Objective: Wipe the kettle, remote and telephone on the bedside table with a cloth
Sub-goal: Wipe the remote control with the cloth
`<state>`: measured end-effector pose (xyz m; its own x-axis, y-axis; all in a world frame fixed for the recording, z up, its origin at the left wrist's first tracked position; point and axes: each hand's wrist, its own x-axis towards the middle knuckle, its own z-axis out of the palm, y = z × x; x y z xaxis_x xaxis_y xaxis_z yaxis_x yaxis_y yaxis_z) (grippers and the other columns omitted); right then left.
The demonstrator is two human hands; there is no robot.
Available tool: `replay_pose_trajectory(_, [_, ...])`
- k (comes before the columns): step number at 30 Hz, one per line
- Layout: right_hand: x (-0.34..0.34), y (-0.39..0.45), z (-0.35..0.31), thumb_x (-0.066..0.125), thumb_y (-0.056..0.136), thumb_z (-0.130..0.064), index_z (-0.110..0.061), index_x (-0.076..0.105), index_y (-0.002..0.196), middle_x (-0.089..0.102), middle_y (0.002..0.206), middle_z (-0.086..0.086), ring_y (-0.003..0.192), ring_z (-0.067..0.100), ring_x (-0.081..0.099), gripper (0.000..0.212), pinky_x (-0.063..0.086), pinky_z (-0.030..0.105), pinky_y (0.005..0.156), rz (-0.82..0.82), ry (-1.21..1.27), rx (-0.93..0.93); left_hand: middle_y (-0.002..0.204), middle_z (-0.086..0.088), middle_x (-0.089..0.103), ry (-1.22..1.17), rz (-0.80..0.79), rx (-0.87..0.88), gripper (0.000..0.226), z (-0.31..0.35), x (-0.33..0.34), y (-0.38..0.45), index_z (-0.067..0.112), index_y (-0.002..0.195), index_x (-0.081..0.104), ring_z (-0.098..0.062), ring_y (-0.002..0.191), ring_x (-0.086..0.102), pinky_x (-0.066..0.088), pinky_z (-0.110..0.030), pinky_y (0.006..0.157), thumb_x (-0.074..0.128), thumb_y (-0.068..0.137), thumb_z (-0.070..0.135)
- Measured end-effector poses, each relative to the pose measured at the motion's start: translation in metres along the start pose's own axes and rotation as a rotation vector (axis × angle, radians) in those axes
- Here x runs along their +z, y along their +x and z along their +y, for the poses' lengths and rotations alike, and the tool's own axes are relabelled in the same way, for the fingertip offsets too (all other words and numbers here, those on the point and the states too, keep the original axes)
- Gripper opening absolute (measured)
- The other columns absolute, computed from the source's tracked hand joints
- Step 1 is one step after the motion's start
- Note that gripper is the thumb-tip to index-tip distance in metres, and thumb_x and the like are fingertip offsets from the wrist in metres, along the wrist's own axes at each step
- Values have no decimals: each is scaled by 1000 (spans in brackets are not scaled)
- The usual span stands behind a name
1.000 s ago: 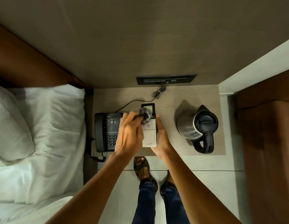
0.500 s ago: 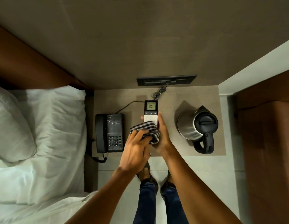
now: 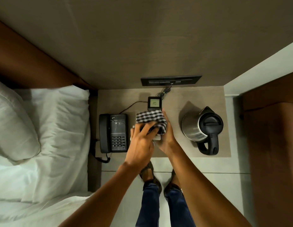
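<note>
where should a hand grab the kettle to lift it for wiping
Take the kettle by its black loop handle, coming from the near edge of the bedside table. The handle points toward the person and stands clear of the steel body, while the spout faces the wall. The right hand, nearest to it, now holds the remote.

On the worktop point(image 3: 175, 99) there are one kettle point(image 3: 201, 126), one telephone point(image 3: 113, 133), one remote point(image 3: 154, 103) and one cloth point(image 3: 151, 119); two hands.
</note>
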<state>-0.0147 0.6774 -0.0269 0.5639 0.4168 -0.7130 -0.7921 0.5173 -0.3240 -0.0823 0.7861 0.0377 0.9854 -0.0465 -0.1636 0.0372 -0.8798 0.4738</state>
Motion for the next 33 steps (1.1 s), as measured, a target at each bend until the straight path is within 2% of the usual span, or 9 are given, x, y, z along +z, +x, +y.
replay_pose_trajectory(3, [4,9,-8,38,103,-71,-18,87,106,79,112,12,92,19,78,72,65,35,83,84,-92,5,146,4,46,-10,-17,16,50,-4,10,-37,23,129,64,-26,135,40,45,-44,109,35,89,16])
replay_pose_trajectory(8, [2,17,-10,32,106,-69,-21,86,108,80,102,7,77,14,72,72,57,26,72,114,-187,-26,132,12,51,14,-22,93,36,-15,20,-70,29,117,64,-19,119,47,41,-35,94,46,88,20])
replay_pose_trajectory(12, [5,19,-15,29,110,-62,-22,77,125,82,118,4,85,12,76,64,60,23,74,128,-206,-63,125,10,58,20,-38,7,37,-19,28,-81,24,112,72,-18,110,52,42,-31,87,43,90,21])
replay_pose_trajectory(15, [4,20,-13,25,110,-62,-30,84,105,83,118,-2,88,9,77,67,58,20,70,190,-318,-65,122,5,65,6,-44,-97,40,-21,32,-72,21,116,74,-20,107,54,41,-30,86,44,90,14])
replay_pose_trajectory(17, [-1,21,-11,26,109,-64,-28,84,103,84,111,0,85,13,77,69,57,21,63,250,-375,-51,119,2,67,-19,-12,-192,38,-23,33,-62,17,118,73,-22,102,54,38,-30,85,52,89,4])
replay_pose_trajectory(22, [-26,28,4,32,104,-71,-24,70,136,76,129,8,118,32,72,69,56,35,77,387,-438,55,118,-2,64,-126,61,-363,40,-37,33,-36,13,124,69,-20,100,49,48,-39,86,57,90,-5])
replay_pose_trajectory(26, [-37,28,17,35,103,-73,-39,67,113,75,109,-2,98,21,72,47,56,31,66,439,-513,75,126,-3,61,-139,87,-379,42,-52,34,-32,14,126,68,-23,107,50,48,-39,88,61,89,-5])
replay_pose_trajectory(29, [-41,28,27,37,106,-67,-43,67,103,76,100,-7,90,14,74,38,58,24,52,429,-565,40,126,-4,61,-132,83,-382,43,-60,37,-35,13,125,68,-26,107,51,42,-33,87,62,87,-6])
replay_pose_trajectory(33, [-46,35,36,47,109,-53,-32,68,103,74,96,-1,81,16,72,30,57,22,52,412,-652,-32,127,-5,60,-154,74,-376,41,-65,40,-34,12,126,68,-25,109,51,48,-39,89,60,89,-5])
